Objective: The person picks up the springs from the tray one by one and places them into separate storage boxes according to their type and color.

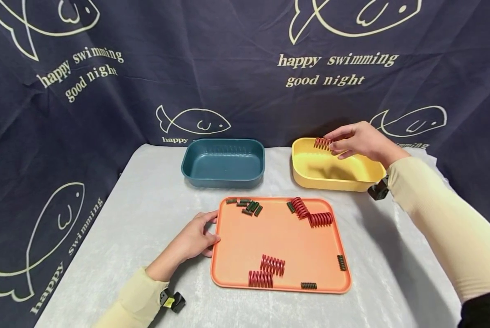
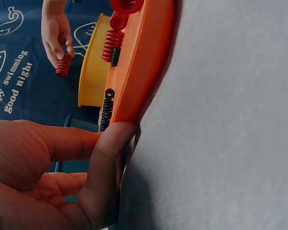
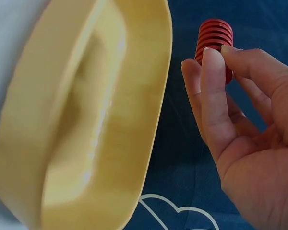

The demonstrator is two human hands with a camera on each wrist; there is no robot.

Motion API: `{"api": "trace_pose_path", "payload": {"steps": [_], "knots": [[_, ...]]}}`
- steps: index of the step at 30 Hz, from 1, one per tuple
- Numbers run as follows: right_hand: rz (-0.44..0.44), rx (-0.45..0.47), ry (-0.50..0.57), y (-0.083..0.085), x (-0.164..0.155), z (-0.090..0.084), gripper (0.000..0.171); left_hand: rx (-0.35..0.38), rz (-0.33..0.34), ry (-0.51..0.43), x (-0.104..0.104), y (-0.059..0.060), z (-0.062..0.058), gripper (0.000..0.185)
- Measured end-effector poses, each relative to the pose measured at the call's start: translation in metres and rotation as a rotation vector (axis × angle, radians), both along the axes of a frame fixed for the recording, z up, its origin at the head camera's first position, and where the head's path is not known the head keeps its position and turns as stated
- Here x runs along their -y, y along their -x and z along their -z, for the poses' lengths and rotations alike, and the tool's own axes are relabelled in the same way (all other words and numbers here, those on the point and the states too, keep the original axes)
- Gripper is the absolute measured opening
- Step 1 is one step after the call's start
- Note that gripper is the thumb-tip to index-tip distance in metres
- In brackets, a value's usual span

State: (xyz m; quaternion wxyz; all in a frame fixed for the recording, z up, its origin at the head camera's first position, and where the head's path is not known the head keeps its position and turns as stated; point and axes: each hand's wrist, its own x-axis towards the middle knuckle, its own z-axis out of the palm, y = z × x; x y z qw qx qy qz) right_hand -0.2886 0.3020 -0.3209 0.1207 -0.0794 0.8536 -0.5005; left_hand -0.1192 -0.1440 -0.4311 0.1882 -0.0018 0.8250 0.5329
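My right hand (image 1: 357, 141) pinches a red coil spring (image 3: 215, 33) between thumb and fingertips, above the yellow bin (image 1: 331, 183). No springs show on the visible part of that bin's floor. At the left side of the orange tray (image 1: 278, 241), my left hand (image 1: 193, 237) grips the rim, thumb and fingers at its edge. On the tray, two red springs (image 1: 321, 219) lie at the upper right and two more red springs (image 1: 260, 279) near the front. Several small dark green springs (image 1: 252, 206) cluster at the upper left, with others beside the red ones and along the right and front rims.
A teal bin (image 1: 223, 183) stands behind the tray, to the left of the yellow one. White cloth (image 1: 155, 205) covers the table. Behind it hangs a dark blue curtain (image 1: 228, 68) with fish drawings and lettering.
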Motion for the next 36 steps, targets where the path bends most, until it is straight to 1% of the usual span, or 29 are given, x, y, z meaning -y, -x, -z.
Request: {"api": "trace_pose_path", "payload": {"steps": [7,11,15,19,27,32,36], "knots": [[-0.011,0.054,-0.045,0.024,0.001,0.006,0.039,-0.013,-0.003,0.000,-0.001,0.000,0.000,0.071],[-0.016,0.089,-0.053,0.034,0.002,0.014,0.035,-0.032,0.000,-0.005,0.000,0.000,0.001,0.071],[-0.020,0.125,-0.044,0.042,0.003,0.022,0.029,-0.036,0.003,-0.015,0.000,0.000,0.002,0.071],[-0.021,0.145,-0.043,0.047,0.005,0.029,0.027,-0.032,0.005,-0.022,0.000,0.001,0.002,0.072],[-0.003,0.162,-0.068,0.052,0.005,0.044,0.030,-0.032,0.004,-0.009,0.000,0.001,0.002,0.072],[-0.029,0.207,-0.090,0.054,0.006,0.053,0.027,-0.026,0.001,-0.003,0.000,0.001,0.002,0.072],[-0.043,0.234,-0.092,0.054,0.007,0.060,0.028,-0.024,-0.002,-0.008,0.001,0.001,0.002,0.072]]}}
